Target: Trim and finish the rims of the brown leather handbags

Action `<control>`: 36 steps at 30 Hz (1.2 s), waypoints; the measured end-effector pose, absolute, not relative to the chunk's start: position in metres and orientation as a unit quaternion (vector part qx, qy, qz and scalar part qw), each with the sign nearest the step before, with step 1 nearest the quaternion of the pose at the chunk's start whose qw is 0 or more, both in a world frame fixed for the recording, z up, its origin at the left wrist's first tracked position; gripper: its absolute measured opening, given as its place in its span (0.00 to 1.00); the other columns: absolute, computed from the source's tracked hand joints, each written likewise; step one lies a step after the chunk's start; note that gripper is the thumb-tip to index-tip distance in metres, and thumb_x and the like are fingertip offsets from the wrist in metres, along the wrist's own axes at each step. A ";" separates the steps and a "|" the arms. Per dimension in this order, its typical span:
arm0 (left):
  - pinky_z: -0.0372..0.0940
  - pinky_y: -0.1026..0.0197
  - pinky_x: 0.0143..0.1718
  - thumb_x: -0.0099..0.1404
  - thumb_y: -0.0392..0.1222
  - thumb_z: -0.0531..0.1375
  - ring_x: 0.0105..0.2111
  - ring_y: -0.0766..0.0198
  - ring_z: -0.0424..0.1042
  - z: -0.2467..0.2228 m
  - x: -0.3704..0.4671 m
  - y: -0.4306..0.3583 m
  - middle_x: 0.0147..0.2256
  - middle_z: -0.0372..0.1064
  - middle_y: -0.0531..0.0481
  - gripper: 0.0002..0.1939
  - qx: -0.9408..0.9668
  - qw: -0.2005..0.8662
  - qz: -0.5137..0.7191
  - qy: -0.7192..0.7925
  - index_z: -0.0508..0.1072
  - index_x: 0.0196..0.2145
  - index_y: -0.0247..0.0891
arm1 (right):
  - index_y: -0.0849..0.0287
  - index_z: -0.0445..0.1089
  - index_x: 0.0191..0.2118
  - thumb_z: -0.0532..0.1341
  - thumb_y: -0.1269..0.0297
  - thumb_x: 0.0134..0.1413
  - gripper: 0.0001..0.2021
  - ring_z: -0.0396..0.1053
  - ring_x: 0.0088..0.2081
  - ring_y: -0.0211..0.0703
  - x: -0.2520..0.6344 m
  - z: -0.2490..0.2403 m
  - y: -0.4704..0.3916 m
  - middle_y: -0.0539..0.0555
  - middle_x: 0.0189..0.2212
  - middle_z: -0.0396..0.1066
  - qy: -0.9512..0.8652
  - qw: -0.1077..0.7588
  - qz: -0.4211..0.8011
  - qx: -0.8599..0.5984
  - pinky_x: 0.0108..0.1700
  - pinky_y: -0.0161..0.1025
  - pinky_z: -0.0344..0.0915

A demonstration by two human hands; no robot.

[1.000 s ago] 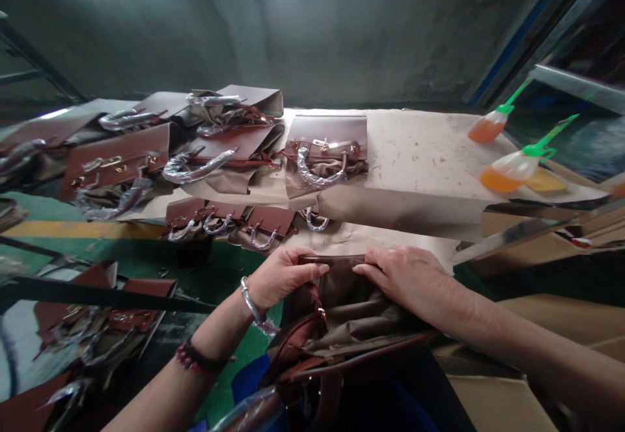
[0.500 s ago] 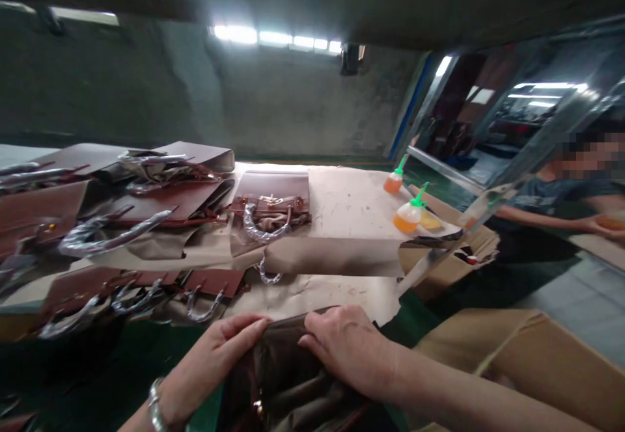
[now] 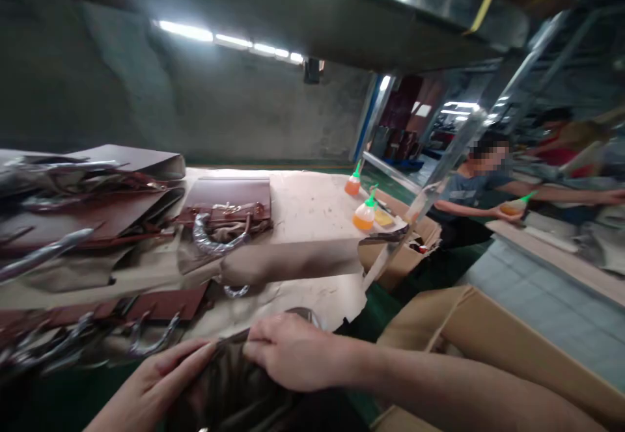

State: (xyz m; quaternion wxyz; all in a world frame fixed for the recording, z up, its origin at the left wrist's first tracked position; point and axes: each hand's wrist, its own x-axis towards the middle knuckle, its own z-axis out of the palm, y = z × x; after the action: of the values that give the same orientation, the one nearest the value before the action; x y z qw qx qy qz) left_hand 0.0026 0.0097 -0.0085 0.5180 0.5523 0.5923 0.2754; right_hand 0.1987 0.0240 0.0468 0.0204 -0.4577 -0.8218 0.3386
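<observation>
Low in front of me, a dark brown handbag [image 3: 239, 380] is held by its upper edge, its body partly cut off by the frame's bottom. My left hand [image 3: 161, 380] pinches that edge on the left side. Closed over the same edge, a little to the right, is my right hand [image 3: 293, 351]. Just beyond, a brown handbag [image 3: 227, 194] with a plastic-wrapped handle lies on the paper-covered table [image 3: 312, 204]. More reddish-brown bags [image 3: 161, 305] rest on the lower shelf, their handles wrapped too.
Stacked bags [image 3: 97, 211] fill the table's left. Two green-tipped bottles of orange liquid, one nearer [image 3: 364, 214] and one farther [image 3: 352, 183], stand at its right end. An open cardboard box [image 3: 488, 334] is beside my right arm. A co-worker [image 3: 469, 188] holds a similar bottle.
The view has turned right, so the table and bags appear farther left. Both my hands keep hold of the handbag. The co-worker's bottle and outstretched arm now show more fully.
</observation>
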 end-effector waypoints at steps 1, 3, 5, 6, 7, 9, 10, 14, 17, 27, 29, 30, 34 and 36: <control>0.62 0.62 0.40 0.49 0.58 0.57 0.37 0.57 0.66 -0.003 0.004 0.008 0.31 0.71 0.55 0.17 0.557 0.533 0.256 0.583 0.73 0.30 0.44 | 0.60 0.64 0.26 0.46 0.63 0.52 0.13 0.63 0.26 0.35 0.197 0.046 0.023 0.51 0.24 0.67 -0.821 0.033 0.334 -0.463 0.23 0.29 0.53; 0.61 0.65 0.36 0.54 0.56 0.54 0.33 0.61 0.66 0.003 0.005 0.007 0.27 0.69 0.53 0.18 0.558 0.556 0.253 0.562 0.72 0.28 0.38 | 0.61 0.63 0.26 0.45 0.63 0.53 0.13 0.63 0.27 0.36 0.196 0.042 0.022 0.52 0.25 0.67 -0.820 0.072 0.326 -0.464 0.25 0.30 0.53; 0.59 0.66 0.32 0.55 0.53 0.54 0.29 0.65 0.64 0.004 0.005 0.007 0.26 0.67 0.53 0.17 0.536 0.580 0.272 0.549 0.71 0.28 0.35 | 0.61 0.61 0.25 0.46 0.63 0.54 0.13 0.61 0.26 0.35 0.199 0.035 0.024 0.50 0.23 0.65 -0.817 0.084 0.333 -0.463 0.27 0.31 0.53; 0.59 0.67 0.31 0.55 0.53 0.54 0.28 0.66 0.63 0.003 0.005 0.007 0.25 0.66 0.53 0.17 0.526 0.590 0.283 0.543 0.70 0.27 0.34 | 0.61 0.61 0.25 0.47 0.62 0.54 0.12 0.60 0.25 0.35 0.201 0.031 0.026 0.50 0.23 0.65 -0.814 0.081 0.335 -0.467 0.27 0.31 0.52; 0.58 0.67 0.30 0.55 0.52 0.54 0.27 0.67 0.63 0.002 0.004 0.007 0.25 0.66 0.53 0.17 0.521 0.597 0.291 0.535 0.70 0.27 0.33 | 0.61 0.61 0.24 0.48 0.62 0.54 0.12 0.60 0.25 0.34 0.203 0.027 0.029 0.49 0.22 0.64 -0.813 0.074 0.336 -0.469 0.27 0.31 0.52; 0.56 0.68 0.28 0.55 0.51 0.54 0.25 0.69 0.61 -0.002 0.004 0.007 0.23 0.65 0.53 0.16 0.516 0.606 0.303 0.525 0.69 0.28 0.32 | 0.60 0.60 0.24 0.50 0.61 0.53 0.11 0.59 0.24 0.34 0.206 0.022 0.034 0.48 0.21 0.63 -0.816 0.061 0.331 -0.470 0.27 0.32 0.52; 0.56 0.68 0.26 0.56 0.51 0.54 0.24 0.70 0.60 -0.003 0.003 0.007 0.22 0.64 0.54 0.16 0.513 0.609 0.303 0.523 0.69 0.28 0.32 | 0.60 0.60 0.24 0.51 0.62 0.53 0.11 0.59 0.24 0.34 0.207 0.020 0.036 0.48 0.21 0.63 -0.820 0.058 0.325 -0.468 0.27 0.32 0.51; 0.53 0.69 0.22 0.57 0.50 0.53 0.19 0.72 0.59 -0.005 0.003 0.007 0.19 0.63 0.55 0.16 0.504 0.624 0.291 0.522 0.67 0.28 0.33 | 0.60 0.59 0.25 0.53 0.63 0.52 0.08 0.59 0.24 0.34 0.208 0.014 0.043 0.48 0.21 0.62 -0.833 0.059 0.289 -0.467 0.27 0.32 0.50; 0.54 0.70 0.23 0.58 0.50 0.52 0.21 0.71 0.60 -0.004 0.003 0.008 0.20 0.65 0.53 0.16 0.521 0.618 0.290 0.513 0.67 0.26 0.32 | 0.60 0.60 0.25 0.53 0.62 0.52 0.09 0.59 0.24 0.35 0.207 0.012 0.045 0.48 0.21 0.63 -0.845 0.054 0.262 -0.463 0.26 0.32 0.49; 0.58 0.67 0.28 0.58 0.50 0.52 0.24 0.69 0.63 -0.002 0.003 0.010 0.23 0.66 0.52 0.17 0.530 0.625 0.297 0.490 0.70 0.28 0.31 | 0.59 0.61 0.26 0.53 0.61 0.52 0.09 0.60 0.23 0.36 0.204 0.018 0.043 0.50 0.20 0.64 -0.853 0.006 0.180 -0.490 0.24 0.32 0.47; 0.60 0.67 0.30 0.56 0.48 0.56 0.26 0.68 0.64 0.000 0.003 0.010 0.25 0.67 0.51 0.15 0.517 0.632 0.293 0.497 0.71 0.31 0.31 | 0.59 0.62 0.26 0.53 0.60 0.52 0.09 0.60 0.23 0.36 0.205 0.018 0.042 0.50 0.21 0.64 -0.856 0.003 0.157 -0.493 0.24 0.33 0.47; 0.60 0.66 0.30 0.54 0.47 0.57 0.26 0.68 0.65 0.001 0.003 0.010 0.25 0.68 0.51 0.15 0.512 0.635 0.293 0.500 0.72 0.32 0.31 | 0.59 0.62 0.26 0.53 0.59 0.52 0.09 0.61 0.23 0.37 0.205 0.018 0.041 0.50 0.21 0.64 -0.858 0.000 0.147 -0.493 0.25 0.33 0.47; 0.61 0.67 0.28 0.51 0.43 0.60 0.25 0.69 0.64 0.004 0.003 0.009 0.26 0.69 0.52 0.14 0.495 0.656 0.284 0.494 0.73 0.35 0.33 | 0.58 0.62 0.27 0.53 0.59 0.53 0.10 0.62 0.24 0.38 0.206 0.018 0.040 0.50 0.21 0.65 -0.860 -0.008 0.127 -0.493 0.24 0.33 0.47; 0.61 0.68 0.28 0.50 0.41 0.61 0.24 0.70 0.64 0.005 0.003 0.008 0.25 0.68 0.53 0.13 0.487 0.668 0.280 0.488 0.73 0.34 0.33 | 0.58 0.62 0.27 0.52 0.59 0.53 0.10 0.62 0.24 0.38 0.205 0.018 0.039 0.50 0.21 0.65 -0.862 -0.006 0.122 -0.491 0.24 0.33 0.47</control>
State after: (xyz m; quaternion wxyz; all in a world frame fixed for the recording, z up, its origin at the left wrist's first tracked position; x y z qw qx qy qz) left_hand 0.0029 0.0083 0.0046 0.6681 0.4868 0.4883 0.2796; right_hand 0.2054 0.0394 0.0183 -0.0064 -0.4914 -0.8622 0.1225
